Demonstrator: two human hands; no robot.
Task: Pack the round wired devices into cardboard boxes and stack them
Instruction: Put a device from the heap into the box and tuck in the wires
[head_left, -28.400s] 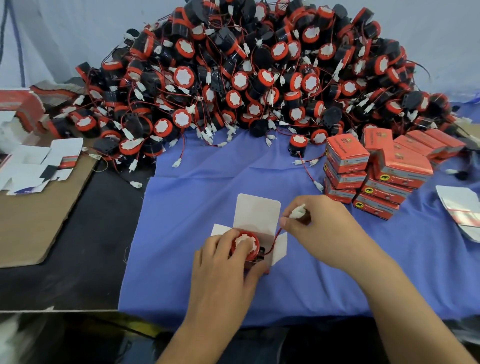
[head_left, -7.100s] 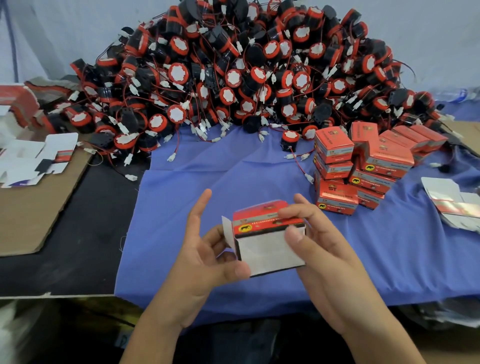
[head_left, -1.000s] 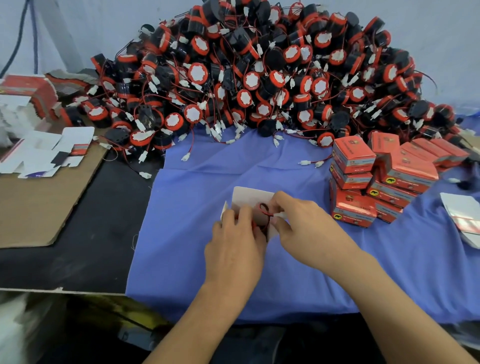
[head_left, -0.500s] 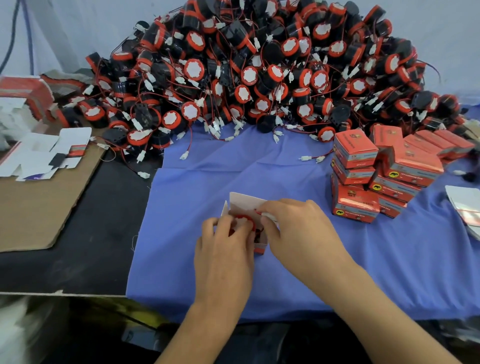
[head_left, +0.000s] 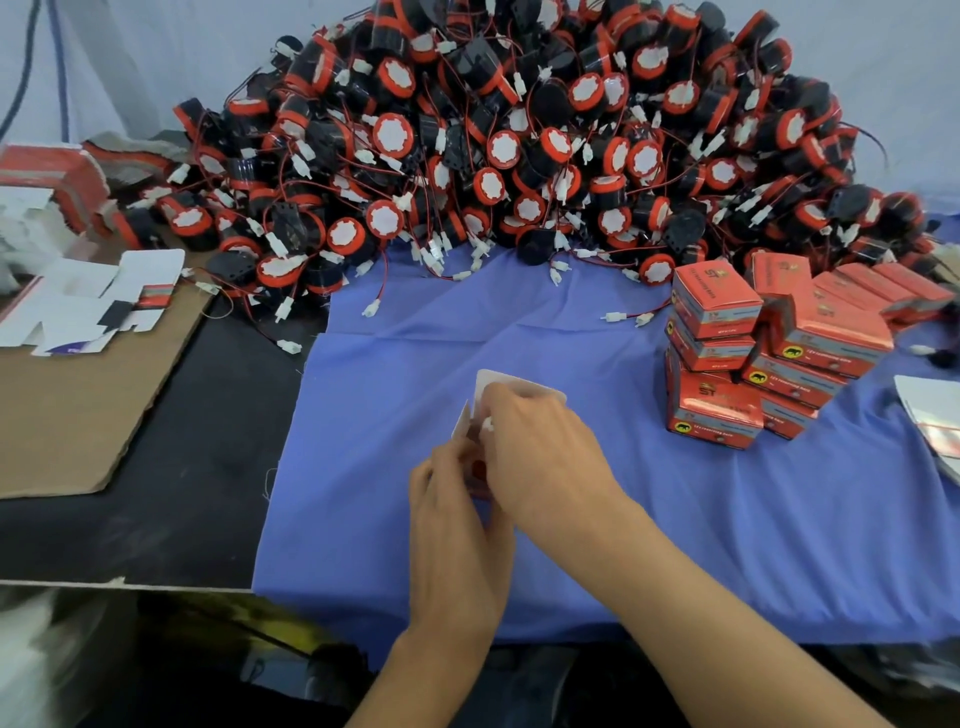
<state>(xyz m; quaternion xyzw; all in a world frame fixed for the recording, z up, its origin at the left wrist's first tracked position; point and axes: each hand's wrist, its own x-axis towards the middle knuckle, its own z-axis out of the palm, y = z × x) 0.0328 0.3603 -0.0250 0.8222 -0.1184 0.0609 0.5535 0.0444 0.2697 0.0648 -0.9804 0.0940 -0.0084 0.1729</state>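
An open cardboard box (head_left: 488, 383) stands on the blue cloth (head_left: 701, 525), its white lid flap raised behind my hands. A round wired device (head_left: 478, 468) sits inside it; only a sliver of its red rim shows between my hands. My left hand (head_left: 457, 525) grips the box's near left side. My right hand (head_left: 543, 449) lies over the box opening, its fingertips pinching the device's white connector (head_left: 487, 426). A big pile of red-and-black devices (head_left: 519, 145) fills the back. Closed red boxes (head_left: 727, 358) are stacked at the right.
Flat white box blanks (head_left: 88, 304) lie on a brown cardboard sheet (head_left: 78, 410) at the left. More flat blanks (head_left: 930, 415) lie at the right edge. Loose white connectors (head_left: 615, 316) trail from the pile onto the cloth.
My right hand has moved left across the box opening with the connector, now covering most of the device. My left hand stays on the box.
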